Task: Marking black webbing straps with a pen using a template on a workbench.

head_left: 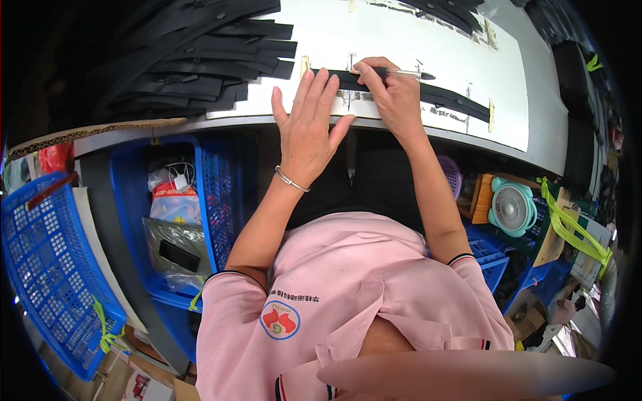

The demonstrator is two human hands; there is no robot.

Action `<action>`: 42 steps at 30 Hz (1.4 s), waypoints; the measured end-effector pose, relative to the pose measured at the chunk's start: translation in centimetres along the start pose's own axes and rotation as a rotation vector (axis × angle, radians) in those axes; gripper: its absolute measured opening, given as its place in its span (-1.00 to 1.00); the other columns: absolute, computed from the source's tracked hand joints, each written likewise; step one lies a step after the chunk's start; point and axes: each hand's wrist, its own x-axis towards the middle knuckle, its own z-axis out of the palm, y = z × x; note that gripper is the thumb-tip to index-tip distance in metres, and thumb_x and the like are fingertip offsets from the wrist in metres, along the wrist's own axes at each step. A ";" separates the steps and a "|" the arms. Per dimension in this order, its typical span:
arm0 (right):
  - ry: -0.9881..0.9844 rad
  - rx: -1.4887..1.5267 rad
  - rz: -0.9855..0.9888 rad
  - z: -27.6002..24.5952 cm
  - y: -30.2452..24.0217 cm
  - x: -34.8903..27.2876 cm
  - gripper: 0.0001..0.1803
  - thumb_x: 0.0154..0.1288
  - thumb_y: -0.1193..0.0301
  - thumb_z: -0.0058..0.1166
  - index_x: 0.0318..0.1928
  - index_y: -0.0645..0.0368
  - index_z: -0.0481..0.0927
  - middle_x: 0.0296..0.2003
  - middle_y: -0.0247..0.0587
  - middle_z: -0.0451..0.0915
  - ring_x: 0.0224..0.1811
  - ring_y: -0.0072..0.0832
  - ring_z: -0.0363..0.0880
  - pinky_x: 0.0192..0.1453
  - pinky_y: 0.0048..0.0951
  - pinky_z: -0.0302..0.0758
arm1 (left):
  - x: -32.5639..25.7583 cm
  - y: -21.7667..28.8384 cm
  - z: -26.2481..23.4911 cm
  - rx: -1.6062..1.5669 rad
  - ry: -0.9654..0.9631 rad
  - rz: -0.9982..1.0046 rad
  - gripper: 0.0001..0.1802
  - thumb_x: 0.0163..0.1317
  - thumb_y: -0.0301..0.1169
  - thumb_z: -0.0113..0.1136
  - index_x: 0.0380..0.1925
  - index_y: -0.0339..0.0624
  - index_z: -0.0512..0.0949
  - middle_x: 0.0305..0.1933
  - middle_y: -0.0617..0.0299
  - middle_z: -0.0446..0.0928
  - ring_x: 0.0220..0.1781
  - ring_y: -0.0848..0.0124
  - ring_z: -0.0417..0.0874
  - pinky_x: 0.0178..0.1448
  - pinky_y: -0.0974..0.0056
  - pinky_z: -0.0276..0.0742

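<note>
A long black fabric strip (458,102) lies across a white board (505,80) that carries pale tape pieces and dark marks. My left hand (306,127) rests flat with its fingers stretched out, their tips on the strip's left end. A pen (409,73) with a clear barrel is pinched in my right hand (399,100). One end of the pen points down at the middle of the strip; its exact contact is hidden by my fingers. Left of my left hand, several black fabric strips (221,63) lie in a loose, overlapping pile.
More black strips (451,12) lie at the board's far edge. Below the table, a blue crate (212,200) at left holds bags and a phone (179,255). Another blue basket (50,247) stands farther left. A teal fan (513,206) sits at the right beside a yellow-green strap (575,234).
</note>
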 end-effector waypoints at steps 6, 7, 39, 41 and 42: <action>0.010 -0.089 -0.048 0.0 0.1 -0.1 -0.78 0.46 0.39 0.19 -0.18 0.36 0.71 -0.28 -0.27 0.77 -0.41 -0.59 0.70 -0.32 -0.54 0.56 | 0.0 0.1 0.0 0.007 0.010 0.012 -0.27 0.26 -0.07 0.38 0.38 -0.11 0.44 0.46 0.15 0.43 0.56 0.22 0.32 0.60 -0.26 -0.19; 0.040 -0.052 -0.038 0.2 0.1 -0.2 -0.78 0.45 0.40 0.19 -0.20 0.36 0.71 -0.29 -0.28 0.77 -0.42 -0.60 0.69 -0.33 -0.54 0.55 | 0.0 0.1 0.0 0.014 0.008 0.014 -0.26 0.26 -0.07 0.38 0.38 -0.11 0.44 0.46 0.15 0.43 0.57 0.22 0.32 0.60 -0.27 -0.18; 0.250 -0.106 0.089 -8.6 2.9 -1.7 -0.75 0.45 0.40 0.15 -0.30 0.35 0.72 -0.48 -0.34 0.69 -0.50 -0.76 0.50 -0.42 -0.63 0.38 | 0.0 0.1 0.2 0.044 -0.026 0.021 -0.26 0.30 -0.04 0.36 0.41 -0.09 0.42 0.49 0.19 0.40 0.61 0.26 0.24 0.64 -0.21 -0.30; 0.267 -0.096 0.058 -8.4 2.8 -1.6 -0.74 0.45 0.39 0.15 -0.32 0.36 0.71 -0.48 -0.35 0.69 -0.51 -0.75 0.50 -0.44 -0.63 0.37 | 0.0 0.1 0.3 0.045 -0.024 0.027 -0.25 0.30 -0.05 0.36 0.42 -0.09 0.41 0.50 0.19 0.39 0.61 0.25 0.24 0.64 -0.21 -0.30; 0.283 -0.089 0.028 -8.3 2.8 -1.6 -0.72 0.45 0.39 0.16 -0.35 0.38 0.70 -0.47 -0.37 0.70 -0.53 -0.75 0.49 -0.45 -0.63 0.36 | 0.0 0.0 0.3 0.044 -0.023 0.031 -0.24 0.30 -0.05 0.37 0.43 -0.09 0.40 0.50 0.18 0.38 0.61 0.25 0.24 0.64 -0.20 -0.30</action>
